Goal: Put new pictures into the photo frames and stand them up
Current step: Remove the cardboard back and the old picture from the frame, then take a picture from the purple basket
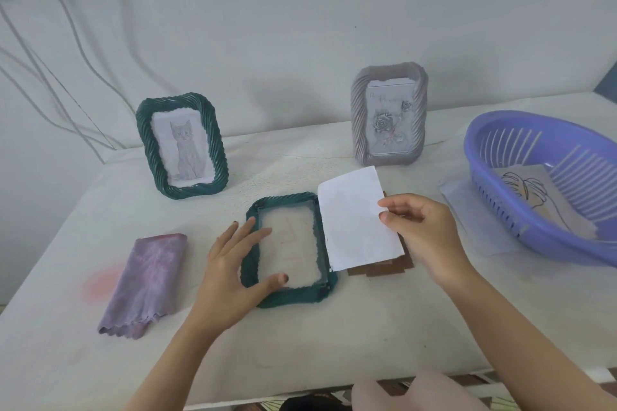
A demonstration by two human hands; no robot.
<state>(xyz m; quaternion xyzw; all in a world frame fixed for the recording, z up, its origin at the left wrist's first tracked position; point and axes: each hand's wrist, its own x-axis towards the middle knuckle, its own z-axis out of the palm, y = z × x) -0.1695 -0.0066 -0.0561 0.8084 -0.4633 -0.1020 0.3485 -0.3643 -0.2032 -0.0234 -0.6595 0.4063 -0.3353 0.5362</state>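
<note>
Pinching the right edge of a white sheet (354,220) between thumb and fingers, the right hand (424,237) holds it tilted just beside the lying green frame (293,294). The sheet's lower left corner meets that frame's right rim. The left hand (230,264) lies flat on the frame's left side, fingers straight over the rim and reaching the pale inner panel, thumb at the lower edge; it grips nothing. All this sits on a white table (334,337) with a slightly rough top, pushed against a plain white wall (300,10) where several pale cables (66,60) run down at the left. Under the sheet a brown backing board (377,269) lies on the table, only its lower edge showing. The lying frame is dark green with a twisted, rope-like border and rests face down near the middle of the table. Behind it to the left a standing green frame (146,140) of the same make holds a cat drawing (183,150). Further right, near the wall, a grey frame (359,123) stands with a rose picture (389,123). A folded purple cloth (147,280) lies left of the left hand. At the right edge a purple slotted basket (474,157) contains a sheet with a leaf line drawing (531,190).
</note>
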